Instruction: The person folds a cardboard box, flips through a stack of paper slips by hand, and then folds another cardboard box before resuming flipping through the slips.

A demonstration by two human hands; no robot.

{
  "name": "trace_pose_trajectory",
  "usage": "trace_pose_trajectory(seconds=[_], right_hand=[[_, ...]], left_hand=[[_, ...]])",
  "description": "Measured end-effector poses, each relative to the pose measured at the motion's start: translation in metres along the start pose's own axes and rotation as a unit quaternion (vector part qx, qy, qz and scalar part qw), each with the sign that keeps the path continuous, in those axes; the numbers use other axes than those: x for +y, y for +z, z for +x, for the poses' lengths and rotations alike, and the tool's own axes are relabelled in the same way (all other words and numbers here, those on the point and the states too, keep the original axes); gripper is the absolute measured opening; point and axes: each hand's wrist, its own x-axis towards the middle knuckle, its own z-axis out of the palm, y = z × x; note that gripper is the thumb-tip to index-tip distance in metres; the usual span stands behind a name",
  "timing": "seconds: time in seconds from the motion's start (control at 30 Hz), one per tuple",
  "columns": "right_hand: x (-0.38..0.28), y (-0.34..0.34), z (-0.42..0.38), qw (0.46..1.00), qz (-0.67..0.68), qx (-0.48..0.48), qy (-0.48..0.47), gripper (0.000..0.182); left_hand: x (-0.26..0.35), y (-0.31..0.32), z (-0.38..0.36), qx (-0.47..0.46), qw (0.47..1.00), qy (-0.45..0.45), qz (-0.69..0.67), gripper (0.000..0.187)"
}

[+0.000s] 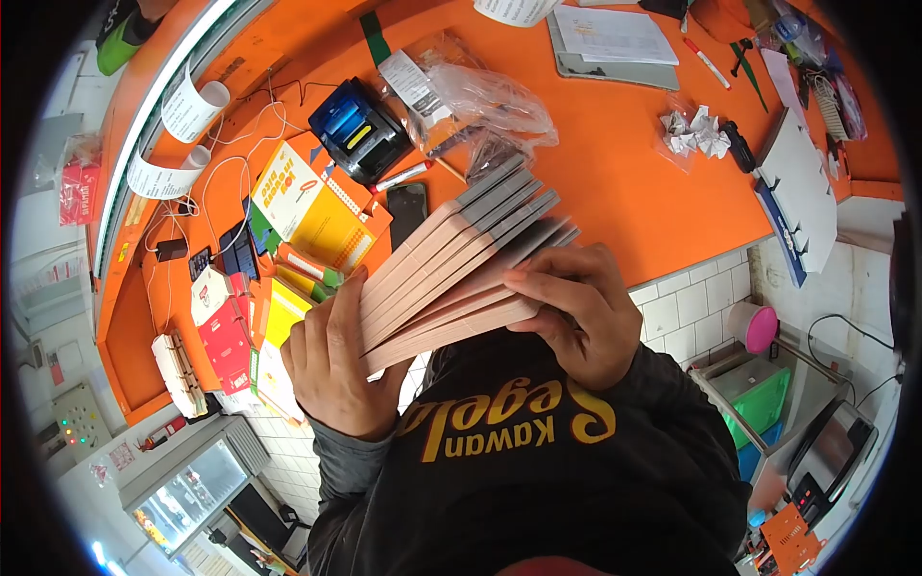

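Observation:
A thick stack of flat card pieces (pixel 437 254), pinkish-tan with dark grey far ends, is held up in front of my chest. My left hand (pixel 341 370) is closed around the near left end of the stack, fingers along its side and thumb underneath. At the other side my right hand (pixel 581 312) pinches the lower pieces near their right edge with thumb and forefinger. The stack fans apart there, with a gap between the upper bundle and the lower one. Whether the pieces are folded boxes or sleeves I cannot tell.
Behind the stack, the orange table (pixel 615 173) holds a blue-black label printer (pixel 360 130), crumpled clear plastic (pixel 490 101) and a dark phone (pixel 407 211). Yellow-and-white printed packs (pixel 312 206) and red packs (pixel 226 336) lie left. Crumpled paper (pixel 696 132) sits right, near a clipboard (pixel 615 53).

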Motion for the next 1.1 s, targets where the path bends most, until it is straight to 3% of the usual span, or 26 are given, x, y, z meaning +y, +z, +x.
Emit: trace_pose_trajectory(seconds=[0.13,0.2,0.33,0.73,1.1], right_hand=[[-0.005,0.000,-0.001,0.999,0.030,0.008,0.011,0.035],[-0.010,0.001,0.000,0.995,0.071,0.017,0.071,0.041],[-0.012,-0.007,0.011,1.000,0.004,-0.013,0.015,0.039],[-0.031,-0.015,0.017,0.997,-0.042,-0.053,0.035,0.031],[-0.037,-0.026,0.016,0.987,-0.151,-0.051,-0.037,0.027]], left_hand=[[0.001,-0.001,0.000,0.012,1.000,0.007,0.007,0.078],[0.001,-0.001,0.000,0.012,1.000,-0.003,0.005,0.079],[0.001,-0.003,0.001,-0.008,1.000,-0.007,0.015,0.077],[0.002,-0.004,0.000,0.005,0.999,0.008,0.042,0.087],[-0.003,-0.003,-0.001,0.002,0.998,0.033,0.044,0.085]])
